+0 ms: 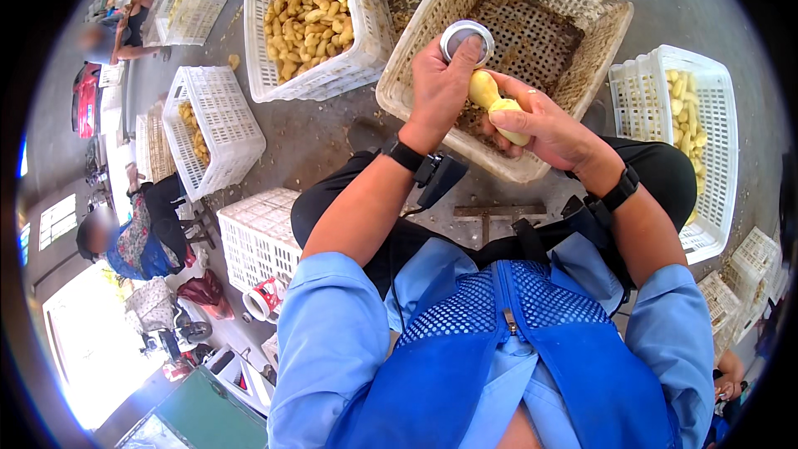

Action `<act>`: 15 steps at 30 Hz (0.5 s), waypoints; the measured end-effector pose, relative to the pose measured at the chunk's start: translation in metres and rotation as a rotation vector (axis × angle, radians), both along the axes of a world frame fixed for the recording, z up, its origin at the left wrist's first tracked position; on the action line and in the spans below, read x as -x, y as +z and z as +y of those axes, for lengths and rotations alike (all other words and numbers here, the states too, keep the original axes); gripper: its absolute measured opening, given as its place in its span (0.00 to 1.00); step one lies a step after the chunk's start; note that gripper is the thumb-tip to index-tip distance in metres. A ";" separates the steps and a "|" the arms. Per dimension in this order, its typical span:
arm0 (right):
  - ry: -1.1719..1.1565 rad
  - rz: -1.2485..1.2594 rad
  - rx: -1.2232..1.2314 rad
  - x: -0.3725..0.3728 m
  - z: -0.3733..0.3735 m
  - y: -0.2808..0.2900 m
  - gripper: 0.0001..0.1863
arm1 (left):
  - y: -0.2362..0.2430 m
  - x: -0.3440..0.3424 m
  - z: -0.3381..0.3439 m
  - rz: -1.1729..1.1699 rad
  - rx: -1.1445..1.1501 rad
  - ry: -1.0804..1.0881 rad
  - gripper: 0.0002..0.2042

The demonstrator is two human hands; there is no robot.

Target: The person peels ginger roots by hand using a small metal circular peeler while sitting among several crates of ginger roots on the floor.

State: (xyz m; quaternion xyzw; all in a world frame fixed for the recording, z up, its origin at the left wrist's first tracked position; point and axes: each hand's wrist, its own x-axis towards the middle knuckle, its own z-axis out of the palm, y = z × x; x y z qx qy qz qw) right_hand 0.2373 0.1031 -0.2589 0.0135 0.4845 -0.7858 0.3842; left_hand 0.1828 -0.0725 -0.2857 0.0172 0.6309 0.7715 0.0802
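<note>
My left hand (pixel 439 87) is closed around a round, metal-rimmed tool (pixel 478 27) with a grey face, its thumb laid over it. Just to its right, my right hand (pixel 544 120) grips a pale yellow, knobbly vegetable (pixel 484 90) with a narrow waist. One end of the vegetable points up toward the left hand's thumb. Both hands are above the near part of a dirty white plastic crate (pixel 611 29). Brown scraps stick to the crate's slotted bottom. The vegetable's exact kind and the tool's underside are hidden from me.
A white crate (pixel 374 41) of brownish-yellow vegetables stands at the far left, with another part-filled crate (pixel 224 120) nearer. To my right, a white crate (pixel 644 100) holds paler pieces. An upturned crate (pixel 258 237) is by my left knee. Other people sit at left.
</note>
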 end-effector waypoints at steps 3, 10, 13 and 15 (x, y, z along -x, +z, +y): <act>0.009 -0.022 0.025 0.000 0.000 -0.002 0.33 | 0.001 -0.001 -0.002 0.059 0.085 -0.048 0.11; -0.027 0.008 -0.098 -0.001 -0.004 -0.006 0.30 | 0.022 -0.001 -0.014 0.193 0.361 0.024 0.11; -0.076 0.106 -0.286 -0.003 -0.007 -0.002 0.27 | 0.031 -0.005 -0.021 0.277 0.518 -0.046 0.10; -0.130 0.242 -0.376 -0.004 -0.010 -0.007 0.25 | 0.035 -0.010 -0.022 0.343 0.592 -0.111 0.10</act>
